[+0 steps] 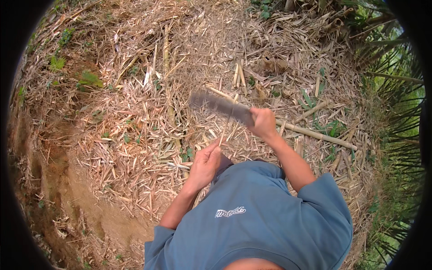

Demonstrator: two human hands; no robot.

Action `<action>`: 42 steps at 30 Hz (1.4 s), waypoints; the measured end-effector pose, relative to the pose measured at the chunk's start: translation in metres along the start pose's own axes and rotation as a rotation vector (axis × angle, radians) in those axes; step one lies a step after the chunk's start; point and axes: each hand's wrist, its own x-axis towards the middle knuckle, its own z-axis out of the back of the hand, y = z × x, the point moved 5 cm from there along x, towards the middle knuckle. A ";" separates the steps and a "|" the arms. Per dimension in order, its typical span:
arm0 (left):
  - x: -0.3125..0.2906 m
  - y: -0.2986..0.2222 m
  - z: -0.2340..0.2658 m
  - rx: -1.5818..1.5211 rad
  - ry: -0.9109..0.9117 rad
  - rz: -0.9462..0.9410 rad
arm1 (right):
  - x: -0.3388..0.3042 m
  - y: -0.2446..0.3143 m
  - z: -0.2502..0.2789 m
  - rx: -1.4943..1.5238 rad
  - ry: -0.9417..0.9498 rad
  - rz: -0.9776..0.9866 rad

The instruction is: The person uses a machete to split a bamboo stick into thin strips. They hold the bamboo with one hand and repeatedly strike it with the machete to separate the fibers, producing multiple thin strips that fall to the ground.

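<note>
My right hand [263, 123] is closed round the handle end of a machete [220, 104], whose wide dark blade points to the left and is smeared by motion. In my left hand [205, 165], fingers wrapped, is a thin brown stick [226, 126] that slants up and away from me. The blade lies across the upper part of the stick in the picture; whether the two touch I cannot tell. Under the blade and my right hand, a pale bamboo pole [319, 136] lies on the ground, running out to the right.
Dry bamboo leaves [130, 166] cover the ground. Short cut bamboo pieces [240, 74] lie ahead, and a long bamboo stalk [168, 85] lies to the left. A bare earth bank [58, 166] borders the far left. Green fronds [400, 135] hang along the right.
</note>
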 end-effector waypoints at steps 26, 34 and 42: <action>0.015 0.000 -0.019 -0.399 0.099 0.111 | -0.013 0.012 0.027 0.048 -0.045 0.062; 0.006 0.003 -0.016 -0.112 0.081 0.033 | 0.008 -0.019 0.025 -0.147 -0.135 -0.037; 0.000 -0.010 -0.022 -0.126 0.128 0.091 | 0.003 -0.009 0.033 -0.106 -0.101 0.145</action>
